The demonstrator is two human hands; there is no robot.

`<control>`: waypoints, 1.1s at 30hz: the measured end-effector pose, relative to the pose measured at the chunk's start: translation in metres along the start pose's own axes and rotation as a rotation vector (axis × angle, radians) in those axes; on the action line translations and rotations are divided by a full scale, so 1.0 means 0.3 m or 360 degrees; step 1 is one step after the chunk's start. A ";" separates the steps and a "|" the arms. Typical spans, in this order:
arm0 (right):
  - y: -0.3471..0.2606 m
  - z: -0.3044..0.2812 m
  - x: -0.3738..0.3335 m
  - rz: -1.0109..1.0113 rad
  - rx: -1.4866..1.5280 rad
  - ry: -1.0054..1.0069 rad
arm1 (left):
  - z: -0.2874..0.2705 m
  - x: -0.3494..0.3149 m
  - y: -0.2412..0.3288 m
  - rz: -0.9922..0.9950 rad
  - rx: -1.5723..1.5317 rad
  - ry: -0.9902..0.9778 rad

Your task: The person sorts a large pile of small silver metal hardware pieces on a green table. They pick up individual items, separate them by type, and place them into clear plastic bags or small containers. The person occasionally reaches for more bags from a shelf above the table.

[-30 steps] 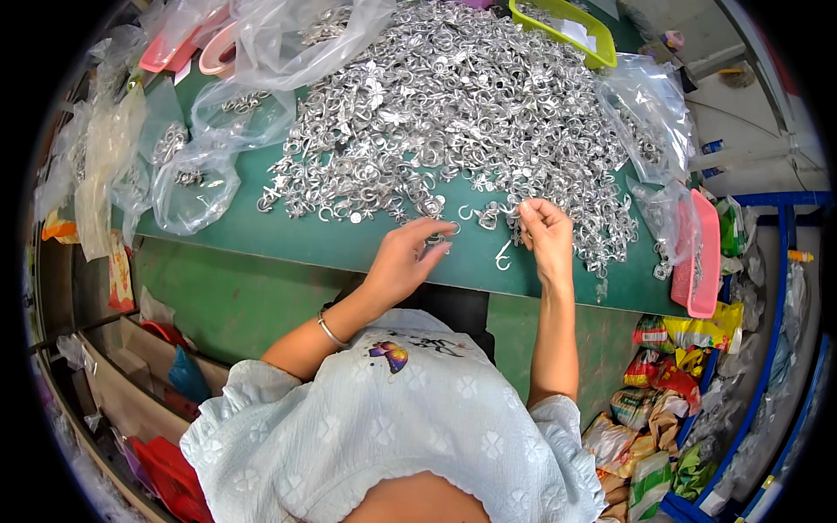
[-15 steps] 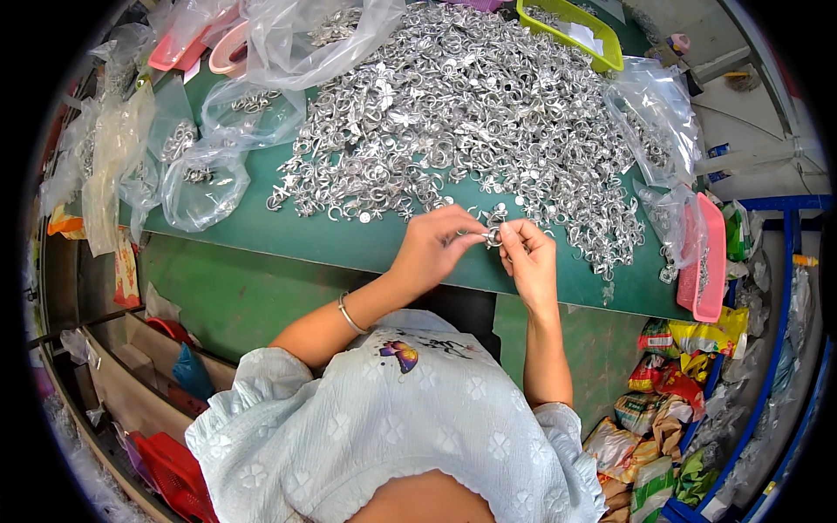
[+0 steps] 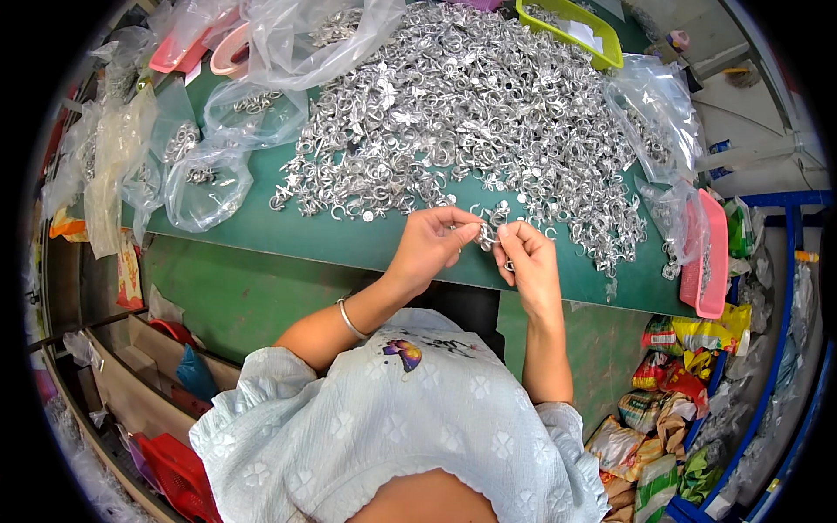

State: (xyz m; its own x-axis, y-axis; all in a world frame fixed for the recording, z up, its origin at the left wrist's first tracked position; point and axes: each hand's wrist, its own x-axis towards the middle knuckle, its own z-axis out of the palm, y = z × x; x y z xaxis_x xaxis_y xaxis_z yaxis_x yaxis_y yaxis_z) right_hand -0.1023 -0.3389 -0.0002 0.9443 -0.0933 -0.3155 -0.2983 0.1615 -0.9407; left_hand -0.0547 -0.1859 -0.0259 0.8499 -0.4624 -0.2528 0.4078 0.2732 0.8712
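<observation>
A wide heap of silver-coloured metal rings (image 3: 453, 105) covers much of the green tabletop (image 3: 288, 240). My left hand (image 3: 429, 251), with a bracelet on its wrist, pinches a small silver ring (image 3: 487, 236) between thumb and fingertips at the table's near edge. Close by on the right, my right hand (image 3: 534, 261) is closed, its thumb and forefinger at the other side of that ring. Another bit of silver metal (image 3: 510, 265) shows under its curled fingers, too small to make out. A few loose rings (image 3: 497, 213) lie just beyond my fingertips.
Clear plastic bags (image 3: 209, 187) with rings lie at the left. A pink basket (image 3: 704, 261) stands at the right edge, and a yellow-green basket (image 3: 602, 44) at the far right. Colourful packets (image 3: 671, 375) sit beside a blue rack (image 3: 785, 288) at the lower right.
My hands have drawn slightly apart, and the fingers have shifted on the ring, showing more of it. The heap looks the same.
</observation>
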 end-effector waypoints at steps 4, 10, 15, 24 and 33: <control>0.013 0.026 -0.016 -0.0343 -0.0056 0.0074 | 0.005 -0.001 0.003 0.0015 -0.0123 0.0063; 0.032 0.017 -0.014 -0.0514 -0.0332 0.0182 | -0.034 -0.007 0.008 -0.0292 -0.0553 -0.0333; 0.049 0.067 -0.022 -0.1034 -0.0596 0.0448 | 0.009 -0.023 0.018 -0.0074 -0.0257 -0.0171; 0.051 0.035 -0.004 -0.1821 -0.1014 0.0267 | -0.003 -0.037 0.069 -0.0324 -0.0319 -0.0340; 0.045 0.050 -0.038 -0.0946 -0.0401 0.0441 | 0.017 -0.052 0.071 -0.0064 -0.0074 -0.0285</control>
State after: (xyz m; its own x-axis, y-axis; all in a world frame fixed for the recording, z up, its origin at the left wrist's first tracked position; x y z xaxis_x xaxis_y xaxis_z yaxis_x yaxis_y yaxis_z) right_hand -0.1152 -0.3208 -0.0075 0.8971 -0.3476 0.2726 0.2029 -0.2239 -0.9533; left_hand -0.0611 -0.1771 -0.0013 0.7614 -0.6152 -0.2043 0.4586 0.2885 0.8405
